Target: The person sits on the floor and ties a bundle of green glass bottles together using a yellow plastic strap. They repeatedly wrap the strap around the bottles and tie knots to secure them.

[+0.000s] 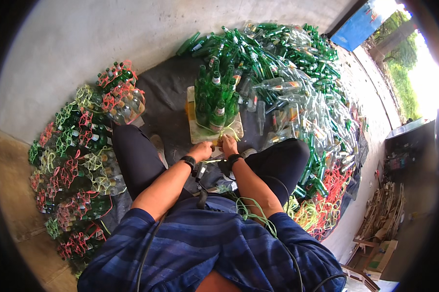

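A cluster of green glass bottles [217, 98] stands upright on a low, pale board-like stand [195, 135] before me. Light green plastic twine [226, 128] runs around the near lower side of the cluster. At the stand's near edge my left hand [202, 150] is closed on the twine. Close beside it, my right hand [228, 145] grips the twine too, with loops of it rising over the fingers. More green twine [256, 208] hangs across my lap and right forearm.
Tied bundles of bottles [70, 164] with red and green twine stand at the left. Loose green and clear bottles [296, 91] are heaped at the right, near piles of red and yellow-green twine [318, 211]. A dark sheet [161, 87] covers the floor.
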Motion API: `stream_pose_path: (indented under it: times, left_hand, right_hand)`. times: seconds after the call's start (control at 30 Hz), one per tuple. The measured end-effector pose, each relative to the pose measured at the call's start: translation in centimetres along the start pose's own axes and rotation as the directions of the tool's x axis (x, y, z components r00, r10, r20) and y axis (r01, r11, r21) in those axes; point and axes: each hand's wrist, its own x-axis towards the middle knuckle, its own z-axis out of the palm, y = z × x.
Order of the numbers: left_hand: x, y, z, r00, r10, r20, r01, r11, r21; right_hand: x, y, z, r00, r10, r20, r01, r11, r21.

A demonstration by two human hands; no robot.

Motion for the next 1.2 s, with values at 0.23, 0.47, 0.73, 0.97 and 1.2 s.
stream_pose_path:
  times: [0.23,0.47,0.73,0.97,1.2]
  left_hand:
    - [-0.3,0.6,-0.5,0.995,0.083,0.057,-0.084,0.996,0.014]
    - [-0.5,1.1,-0.9,0.936,0.349,0.056,-0.353,0.925,0.138]
    - [-0.1,-3.2,1.1,0.943,0.331,-0.021,-0.328,0.940,0.093]
    - [-0.7,0.7,-0.4,0.996,0.075,0.037,-0.078,0.995,0.070]
    - [-1.3,-0.8,0.1,0.994,0.106,0.027,-0.109,0.987,0.119]
  right_hand:
    - [-0.1,-0.3,1.2,0.993,-0.002,0.121,-0.033,0.957,0.288]
    - [1.6,-0.3,1.0,0.964,0.125,0.235,-0.217,0.880,0.422]
    - [3.2,-0.2,2.7,0.961,0.251,0.114,-0.274,0.823,0.497]
    - [3.8,-0.6,1.1,0.947,0.226,0.227,-0.317,0.763,0.564]
    - [1.0,-0.2,2.5,0.973,0.174,0.154,-0.228,0.845,0.483]
